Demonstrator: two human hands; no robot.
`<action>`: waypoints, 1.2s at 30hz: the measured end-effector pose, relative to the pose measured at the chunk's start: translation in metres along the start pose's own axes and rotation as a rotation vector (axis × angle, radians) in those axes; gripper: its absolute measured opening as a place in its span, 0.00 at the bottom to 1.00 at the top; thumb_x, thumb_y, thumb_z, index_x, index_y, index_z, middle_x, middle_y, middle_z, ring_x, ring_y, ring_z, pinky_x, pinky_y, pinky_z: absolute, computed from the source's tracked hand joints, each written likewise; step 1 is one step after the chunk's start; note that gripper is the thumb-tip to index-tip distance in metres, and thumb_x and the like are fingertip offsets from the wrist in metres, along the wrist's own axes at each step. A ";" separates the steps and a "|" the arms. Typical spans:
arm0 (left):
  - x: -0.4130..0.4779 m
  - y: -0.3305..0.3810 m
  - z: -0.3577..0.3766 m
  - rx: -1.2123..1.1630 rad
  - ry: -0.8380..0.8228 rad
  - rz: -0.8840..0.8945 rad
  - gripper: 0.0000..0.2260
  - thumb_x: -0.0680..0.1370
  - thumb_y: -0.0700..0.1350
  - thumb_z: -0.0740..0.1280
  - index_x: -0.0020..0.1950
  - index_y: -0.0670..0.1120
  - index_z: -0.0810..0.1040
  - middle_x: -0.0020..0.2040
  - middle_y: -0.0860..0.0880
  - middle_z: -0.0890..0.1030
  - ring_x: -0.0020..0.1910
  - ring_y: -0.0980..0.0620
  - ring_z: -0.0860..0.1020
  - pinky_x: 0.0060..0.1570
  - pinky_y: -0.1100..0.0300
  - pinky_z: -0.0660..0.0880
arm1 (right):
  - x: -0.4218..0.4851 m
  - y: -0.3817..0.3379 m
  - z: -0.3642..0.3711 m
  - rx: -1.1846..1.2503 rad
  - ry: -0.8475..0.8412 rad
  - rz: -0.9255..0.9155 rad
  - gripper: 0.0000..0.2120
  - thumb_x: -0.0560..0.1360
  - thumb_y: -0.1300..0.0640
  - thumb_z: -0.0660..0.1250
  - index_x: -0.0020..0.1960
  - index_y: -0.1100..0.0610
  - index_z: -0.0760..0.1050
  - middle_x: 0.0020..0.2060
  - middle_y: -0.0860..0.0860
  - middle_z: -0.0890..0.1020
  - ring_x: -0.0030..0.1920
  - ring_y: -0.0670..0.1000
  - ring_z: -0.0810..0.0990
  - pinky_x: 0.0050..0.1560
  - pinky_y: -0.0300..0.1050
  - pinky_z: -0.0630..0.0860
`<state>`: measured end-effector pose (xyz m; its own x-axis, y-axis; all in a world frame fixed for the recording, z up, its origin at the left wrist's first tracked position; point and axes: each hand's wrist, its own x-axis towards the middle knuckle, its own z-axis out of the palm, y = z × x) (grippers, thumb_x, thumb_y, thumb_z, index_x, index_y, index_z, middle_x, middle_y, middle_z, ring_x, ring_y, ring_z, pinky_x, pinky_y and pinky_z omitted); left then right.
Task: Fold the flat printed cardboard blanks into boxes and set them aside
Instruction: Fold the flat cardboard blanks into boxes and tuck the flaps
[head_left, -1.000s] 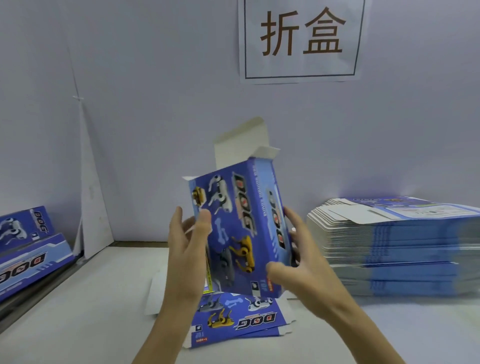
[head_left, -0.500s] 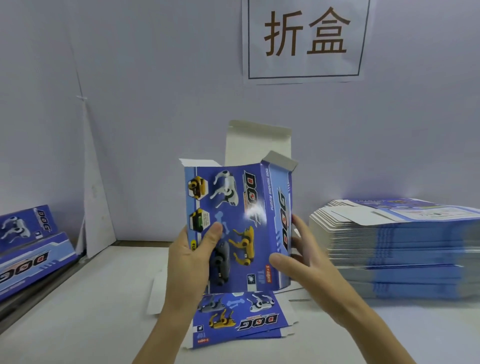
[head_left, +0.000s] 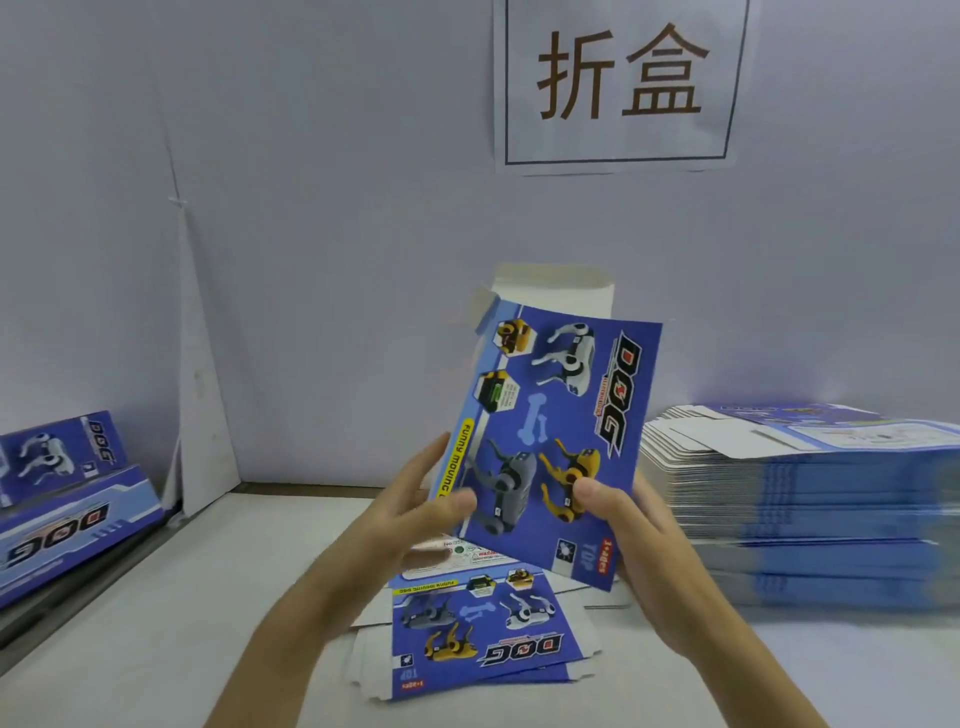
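Desk (head_left: 156, 623) layout: the stack of flat blanks (head_left: 831, 519) sits at the right edge and the finished boxes (head_left: 67, 499) at the left edge. A couple of loose blanks (head_left: 483, 639) lie flat near the front middle. The work piece is the box (head_left: 550, 436), held in the air over those loose blanks with its upper end leaning slightly right. It's popped into a tube, printed front toward the camera and the narrow side panel showing on the left. Its upper end is open: the big white tuck flap (head_left: 556, 291) stands straight up at the back, and a small dust flap (head_left: 483, 312) sticks out at the upper left corner. I can't see the lower end closure. Left grip (head_left: 410, 509) has its thumb on the front face and fingers wrapped behind the side panel. Right grip (head_left: 639, 540) does the same on the right edge, thumb on the yellow dog print. Both are closed on the lower half of the box, so both are busy. My read is that the step in hand is squaring the tube, then closing the upper end. To do it well, press the two side creases toward each other until the corners are true. Next, slide one grip up and fold the dust flaps in first. Bend the tuck flap on its score line, then feed the tongue inside the front wall, not outside it. Support the wall from behind so the card doesn't buckle. Park the result with the finished boxes at the left edge.
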<state>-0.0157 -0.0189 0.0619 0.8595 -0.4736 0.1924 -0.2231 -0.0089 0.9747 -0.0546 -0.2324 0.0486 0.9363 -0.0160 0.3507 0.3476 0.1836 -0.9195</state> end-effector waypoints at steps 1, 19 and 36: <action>-0.001 0.000 -0.005 0.016 -0.055 -0.034 0.33 0.62 0.62 0.71 0.66 0.69 0.67 0.58 0.57 0.81 0.56 0.52 0.81 0.58 0.52 0.76 | 0.000 0.002 -0.001 -0.008 -0.012 0.020 0.17 0.68 0.47 0.73 0.56 0.45 0.75 0.47 0.45 0.86 0.46 0.48 0.86 0.35 0.38 0.80; 0.015 0.011 -0.092 -0.140 0.914 0.333 0.25 0.79 0.40 0.65 0.74 0.45 0.61 0.62 0.48 0.73 0.54 0.54 0.73 0.52 0.71 0.73 | 0.021 0.025 0.001 -0.079 -0.003 0.424 0.17 0.75 0.42 0.60 0.62 0.42 0.73 0.55 0.52 0.80 0.43 0.61 0.85 0.37 0.50 0.79; 0.035 -0.097 0.021 1.061 -0.294 -0.404 0.25 0.74 0.61 0.68 0.68 0.52 0.72 0.66 0.51 0.73 0.62 0.50 0.73 0.62 0.57 0.71 | 0.005 0.025 -0.003 -0.533 -0.051 0.327 0.06 0.80 0.54 0.64 0.55 0.46 0.75 0.53 0.48 0.82 0.45 0.46 0.85 0.43 0.38 0.81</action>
<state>0.0259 -0.0532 -0.0288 0.8470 -0.4528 -0.2784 -0.3499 -0.8693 0.3492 -0.0414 -0.2313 0.0272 0.9995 0.0077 0.0318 0.0325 -0.3450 -0.9380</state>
